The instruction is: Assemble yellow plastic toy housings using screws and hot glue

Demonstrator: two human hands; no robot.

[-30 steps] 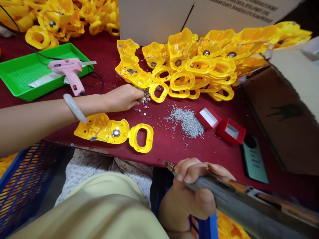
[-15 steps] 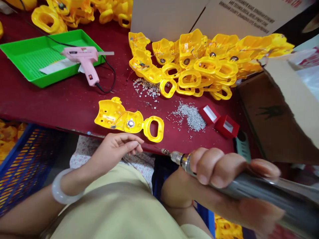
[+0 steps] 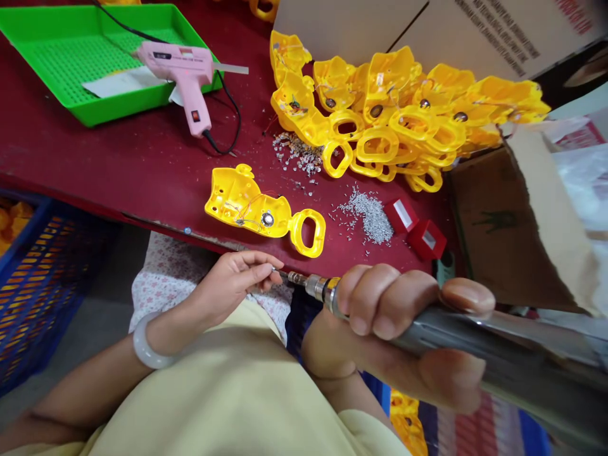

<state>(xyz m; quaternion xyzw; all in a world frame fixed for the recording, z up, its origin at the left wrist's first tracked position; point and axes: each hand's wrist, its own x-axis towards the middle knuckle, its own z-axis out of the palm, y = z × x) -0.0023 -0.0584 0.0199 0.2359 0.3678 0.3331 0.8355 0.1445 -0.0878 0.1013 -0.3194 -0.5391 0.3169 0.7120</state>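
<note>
My right hand [image 3: 403,329] is wrapped round a grey electric screwdriver [image 3: 475,354] whose bit points left over my lap. My left hand [image 3: 235,285] has its fingertips pinched together right at the bit's tip, apparently on a tiny screw too small to make out. Just beyond both hands, a yellow plastic shell [image 3: 261,212] with wires, a round metal disc and a loop handle lies open side up near the front edge of the red table [image 3: 118,171].
Loose screws lie in two heaps [image 3: 365,215] [image 3: 297,152], next to two small red boxes [image 3: 415,228]. More yellow shells [image 3: 403,120] are piled before a cardboard box [image 3: 475,31]. A pink glue gun [image 3: 185,69] rests on a green tray [image 3: 57,57]. A blue crate [image 3: 38,285] stands at left.
My left hand left the screw heap on the table and came back to my lap, meeting the screwdriver's tip. The screwdriver rose toward it. My head tilted down and right.
</note>
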